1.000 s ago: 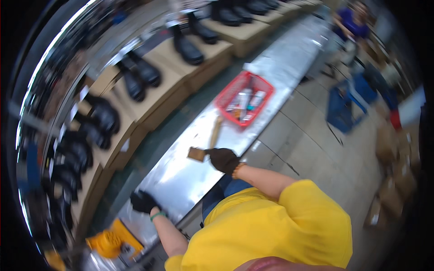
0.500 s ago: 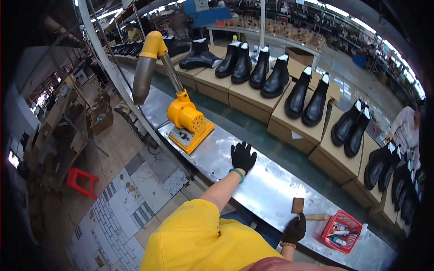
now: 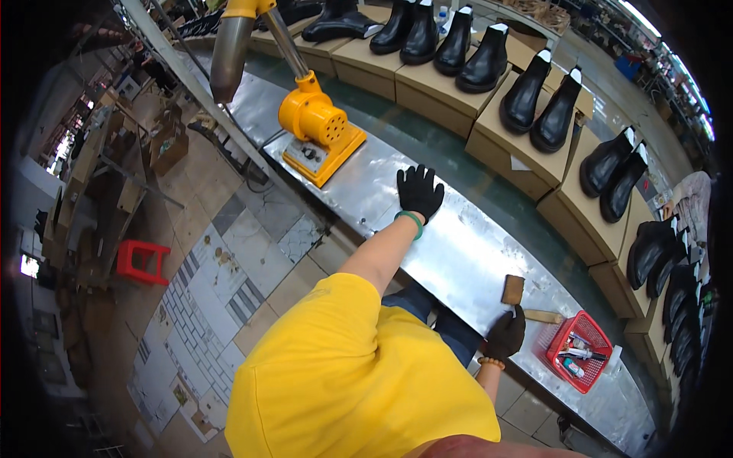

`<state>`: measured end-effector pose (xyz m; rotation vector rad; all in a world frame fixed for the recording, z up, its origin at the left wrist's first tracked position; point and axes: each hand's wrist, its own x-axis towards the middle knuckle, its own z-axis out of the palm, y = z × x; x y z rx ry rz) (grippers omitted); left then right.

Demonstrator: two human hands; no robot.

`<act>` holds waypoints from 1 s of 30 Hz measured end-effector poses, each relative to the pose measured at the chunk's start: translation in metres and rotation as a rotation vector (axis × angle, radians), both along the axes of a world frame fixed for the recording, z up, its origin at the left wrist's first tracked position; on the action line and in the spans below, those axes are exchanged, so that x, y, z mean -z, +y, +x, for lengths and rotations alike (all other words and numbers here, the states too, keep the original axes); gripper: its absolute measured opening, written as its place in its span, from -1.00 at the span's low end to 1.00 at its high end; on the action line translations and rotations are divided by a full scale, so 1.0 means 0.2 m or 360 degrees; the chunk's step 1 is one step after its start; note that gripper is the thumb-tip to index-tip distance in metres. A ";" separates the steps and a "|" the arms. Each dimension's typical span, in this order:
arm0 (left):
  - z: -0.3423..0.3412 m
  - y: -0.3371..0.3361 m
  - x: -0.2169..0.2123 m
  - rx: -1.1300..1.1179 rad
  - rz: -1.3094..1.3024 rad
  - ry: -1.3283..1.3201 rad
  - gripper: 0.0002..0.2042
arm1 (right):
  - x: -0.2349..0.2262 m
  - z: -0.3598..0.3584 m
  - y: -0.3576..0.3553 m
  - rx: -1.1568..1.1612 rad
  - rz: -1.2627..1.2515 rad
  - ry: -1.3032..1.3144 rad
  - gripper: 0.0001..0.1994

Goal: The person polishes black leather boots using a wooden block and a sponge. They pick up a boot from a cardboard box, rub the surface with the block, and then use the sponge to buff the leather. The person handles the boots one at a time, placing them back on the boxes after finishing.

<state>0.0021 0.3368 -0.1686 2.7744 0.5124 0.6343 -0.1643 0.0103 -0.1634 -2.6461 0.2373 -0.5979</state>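
My left hand (image 3: pixel 419 191) in a black glove lies palm down on the shiny metal bench (image 3: pixel 450 237), fingers spread, holding nothing. A yellow machine (image 3: pixel 314 126) with a metal nozzle stands on the bench beyond it to the left. At lower right, my right hand (image 3: pixel 505 334), also in a black glove, rests on the bench with its fingers curled. Just past its fingertips is a small brown square piece (image 3: pixel 514 289). A light wooden handle-like stick (image 3: pixel 544 316) lies beside these fingers. Whatever the fingers hold is hidden.
Right of my right hand, a red plastic basket (image 3: pixel 580 351) holds small tubes and tools. Black ankle boots (image 3: pixel 527 95) stand on cardboard boxes (image 3: pixel 504 153) along a green surface behind the bench. A red stool (image 3: pixel 143 262) stands on the tiled floor at left.
The view has tilted down, so the bench, boots and machine sit higher in the picture. Both hands stay in about the same places on the bench.
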 end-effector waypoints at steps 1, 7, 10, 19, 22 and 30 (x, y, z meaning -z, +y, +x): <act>0.00 0.00 0.00 -0.0002 0.0016 -0.0021 -0.57 | 0.00 -0.01 0.00 -0.0009 0.0015 0.0019 -0.72; -0.01 0.01 -0.04 0.0001 -0.0017 0.0148 -0.55 | 0.01 -0.01 0.00 -0.0059 -0.0022 -0.0067 -0.72; -0.02 0.01 -0.05 -0.0002 -0.0023 0.0153 -0.55 | -0.01 0.00 0.00 -0.0057 0.0005 -0.0027 -0.73; -0.01 0.02 -0.03 -0.0008 0.0007 0.0092 -0.55 | 0.02 0.00 0.00 -0.0069 0.0046 -0.0054 -0.71; -0.01 0.02 -0.02 -0.0006 0.0008 0.0088 -0.55 | 0.01 0.00 0.01 -0.0057 0.0085 -0.0041 -0.70; -0.01 0.03 -0.03 -0.0002 -0.0012 0.0112 -0.54 | -0.01 -0.01 -0.01 0.0115 -0.0109 -0.0452 -0.66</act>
